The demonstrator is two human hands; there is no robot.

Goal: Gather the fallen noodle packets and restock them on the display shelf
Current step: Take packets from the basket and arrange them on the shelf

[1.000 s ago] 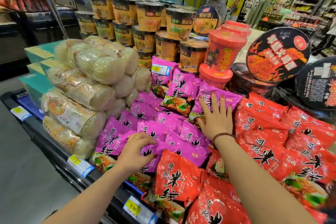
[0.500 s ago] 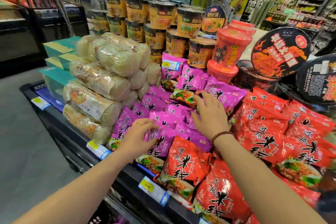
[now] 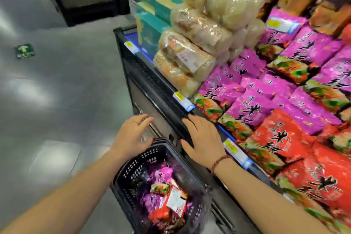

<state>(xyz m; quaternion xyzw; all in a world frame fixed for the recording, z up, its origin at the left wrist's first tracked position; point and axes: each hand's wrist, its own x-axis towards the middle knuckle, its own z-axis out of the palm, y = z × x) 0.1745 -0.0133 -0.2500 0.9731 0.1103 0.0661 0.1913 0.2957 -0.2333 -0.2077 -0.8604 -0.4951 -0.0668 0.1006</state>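
Both hands are empty, fingers spread: the left hand (image 3: 133, 136) hovers over the rim of the basket (image 3: 131, 173), the right hand (image 3: 203, 138) is at the display shelf (image 3: 161, 91) edge. The noodle packets (image 3: 167, 203) lie in the basket at 6 o'clock. They look light, slippery and brittle inside, so I would grip one gently across its flat sides.

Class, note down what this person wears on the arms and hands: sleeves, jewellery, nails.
No sleeve is in view on either arm. The right hand has a bracelet of dark reddish-brown beads round its wrist. The left hand has no bracelet. The fingernails that show on both hands are painted red.
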